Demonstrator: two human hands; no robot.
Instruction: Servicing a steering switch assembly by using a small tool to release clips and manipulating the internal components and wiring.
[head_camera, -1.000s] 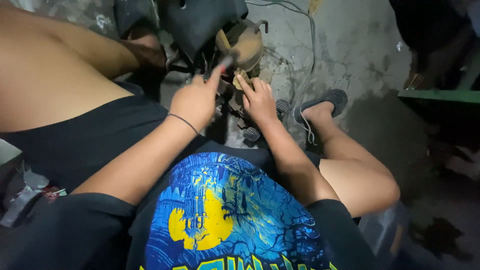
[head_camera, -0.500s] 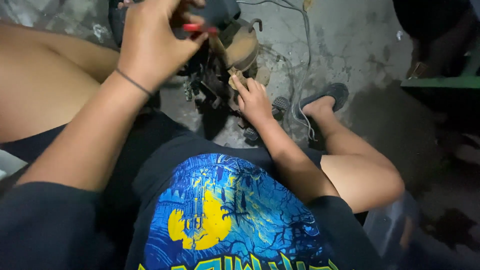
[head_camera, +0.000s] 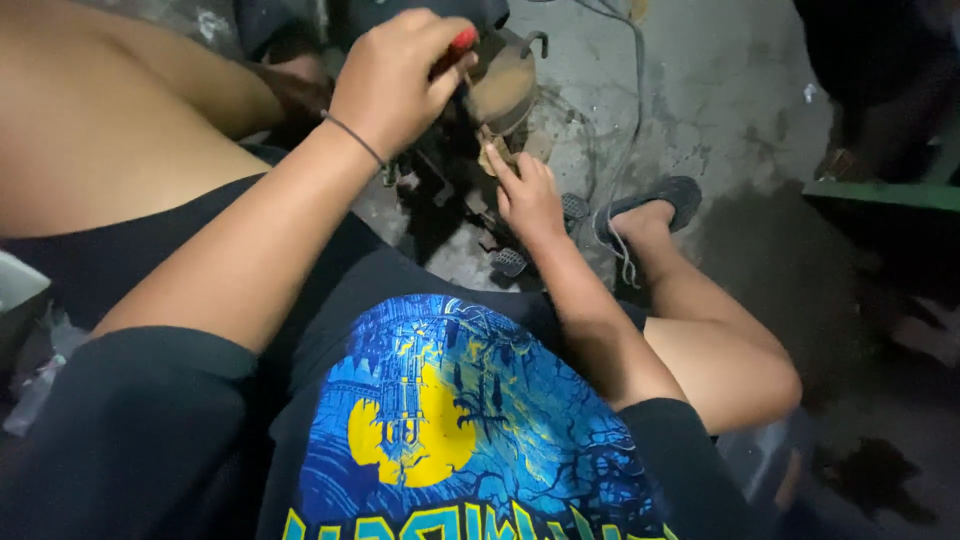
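Red-handled tool (head_camera: 462, 42) sits clenched in the left hand (head_camera: 395, 75) — right hand's (head_camera: 528, 195) fingers loosely curled, touching a rusty metal part (head_camera: 505, 90).

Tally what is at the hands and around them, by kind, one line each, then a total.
Hands: 2, left hand, right hand
Red-handled tool: 1
Rusty round metal part: 1
Sandal: 1
Cable: 1
Wristband: 1
Total: 7

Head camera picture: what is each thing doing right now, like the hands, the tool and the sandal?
Left hand: raised, closed around a red-handled tool.
Red-handled tool: gripped, tip hidden.
Right hand: fingers resting on a small tan part.
Round dirty metal part: sitting on the floor, partly hidden.
Sandal: on the foot.
Cable: lying loose on the floor.
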